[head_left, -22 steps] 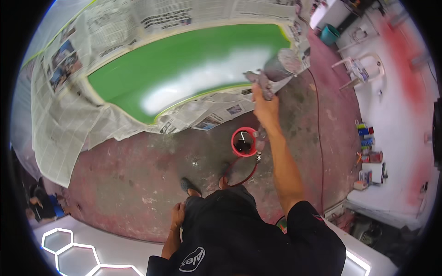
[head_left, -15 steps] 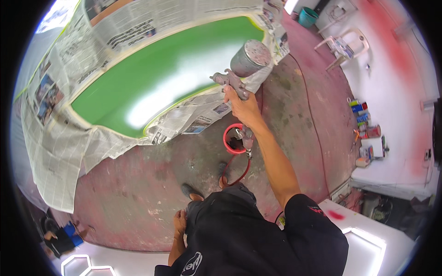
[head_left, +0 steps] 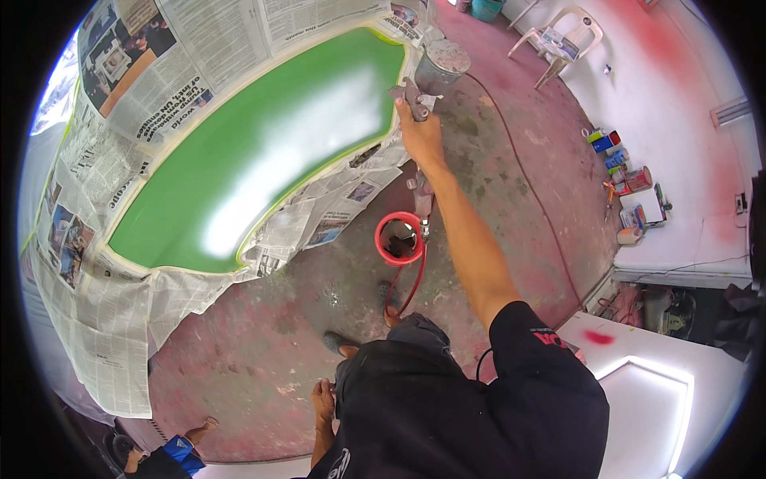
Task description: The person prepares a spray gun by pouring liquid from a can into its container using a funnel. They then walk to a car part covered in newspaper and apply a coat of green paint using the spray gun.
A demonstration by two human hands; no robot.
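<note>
Gun [head_left: 412,104]: at the panel's [head_left: 167,211] right end.
Right hand [head_left: 423,142]: clasps the gun's grip.
Left hand [head_left: 324,401]: below the panel; cannot tell whether it holds anything.
Hose [head_left: 419,278]: below the panel, beside the bucket [head_left: 380,238]; snagging might jerk the gun.
White patch [head_left: 299,156]: on the panel; lingering over it might cause runs.

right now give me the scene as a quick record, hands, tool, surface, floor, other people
right hand: gripping spray gun
left hand: low beside the leg; whether it holds anything is unclear
hose: red, joined to the gun's handle
surface: green panel with a broad white area
masking: newspaper around the panel
floor: red bucket
other person: lower left edge
</note>
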